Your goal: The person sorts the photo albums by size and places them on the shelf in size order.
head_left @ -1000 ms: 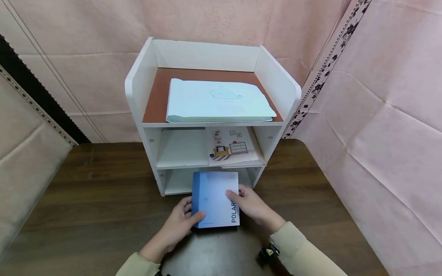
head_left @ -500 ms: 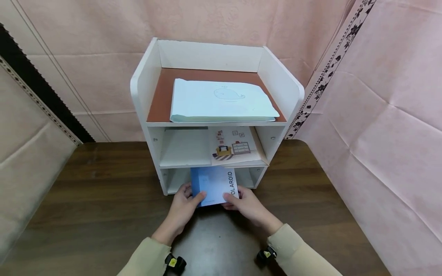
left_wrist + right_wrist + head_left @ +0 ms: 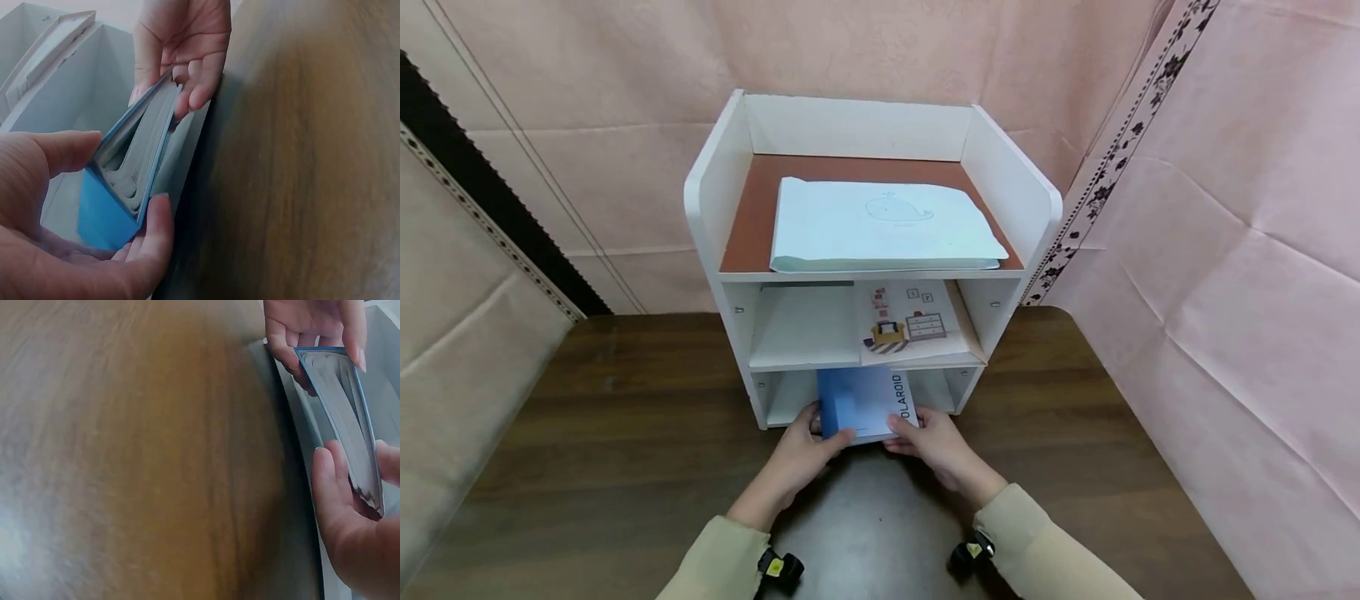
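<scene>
A blue photo album (image 3: pixel 863 404) with "OLAROID" lettering showing on its cover reaches partway into the bottom compartment of a white shelf unit (image 3: pixel 880 276). My left hand (image 3: pixel 801 450) grips its spine side, thumb on the cover and fingers underneath. At the opposite side my right hand (image 3: pixel 936 446) pinches it, thumb on top. In the left wrist view the album's page edges (image 3: pixel 140 147) face the camera, thicker at the spine. The right wrist view shows the same album (image 3: pixel 340 403) held between both hands, close over the bottom board. Its far end is hidden beneath the middle shelf.
On the brown top shelf lies a pale folder (image 3: pixel 887 225) with a whale drawing. An illustrated book (image 3: pixel 913 321) sits on the right of the middle shelf. The unit stands on a dark wooden table (image 3: pixel 647 433), with pink cloth (image 3: pixel 865 50) hung around it.
Both hands have carried the album forward from in front of the unit into the bottom compartment. Over the last half second its near edge has shifted slightly farther in.
</scene>
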{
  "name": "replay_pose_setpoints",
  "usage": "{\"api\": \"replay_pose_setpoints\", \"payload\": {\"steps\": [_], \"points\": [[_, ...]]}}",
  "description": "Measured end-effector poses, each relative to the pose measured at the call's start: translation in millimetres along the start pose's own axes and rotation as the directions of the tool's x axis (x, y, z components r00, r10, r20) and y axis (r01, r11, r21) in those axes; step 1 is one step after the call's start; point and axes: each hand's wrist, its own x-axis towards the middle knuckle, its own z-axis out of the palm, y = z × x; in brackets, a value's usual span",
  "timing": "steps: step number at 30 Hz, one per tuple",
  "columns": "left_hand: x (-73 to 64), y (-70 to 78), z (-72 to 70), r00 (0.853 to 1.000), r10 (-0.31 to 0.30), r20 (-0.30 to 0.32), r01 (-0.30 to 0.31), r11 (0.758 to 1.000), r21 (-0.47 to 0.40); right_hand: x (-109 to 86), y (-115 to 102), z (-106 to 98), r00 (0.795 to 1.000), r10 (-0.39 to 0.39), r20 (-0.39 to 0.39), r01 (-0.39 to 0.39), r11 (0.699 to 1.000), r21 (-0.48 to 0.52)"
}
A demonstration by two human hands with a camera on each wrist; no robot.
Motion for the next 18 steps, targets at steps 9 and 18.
{"api": "replay_pose_setpoints", "payload": {"steps": [9, 18], "points": [[2.5, -6.3, -0.1, 0.997, 0.033, -0.071, -0.025, 0.994, 0.106, 2.3, 5.6, -0.1, 1.000, 0.002, -0.003, -0.002, 0.999, -0.038], [4.3, -13.0, -4.7, 1.000, 0.026, -0.015, -0.024, 0.995, 0.092, 4.2, 10.7, -11.1, 0.994, 0.053, 0.092, -0.043, 0.994, -0.105]]}}
